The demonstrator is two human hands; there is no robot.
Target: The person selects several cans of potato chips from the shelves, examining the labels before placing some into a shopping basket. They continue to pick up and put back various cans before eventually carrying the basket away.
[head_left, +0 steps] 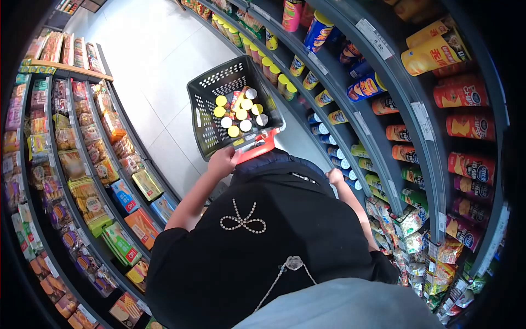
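My left hand (pixel 222 162) is closed round the red handle (pixel 256 147) of a black perforated shopping basket (pixel 204 118). The basket stands in front of my body. Inside it lie several small cans (pixel 241 114) with yellow or white lids, some tipped over. At my right side hangs my right hand (pixel 334 176), low beside the lower shelf of canisters. Its fingers are mostly turned from view, so their pose and anything in them cannot be made out.
On the right, curved shelves hold chip canisters (pixel 463 126), price tags (pixel 423 122) and bagged snacks (pixel 413 219). The left shelves carry packaged bread and biscuits (pixel 87 200). Pale floor tiles (pixel 156 71) run along the aisle between them.
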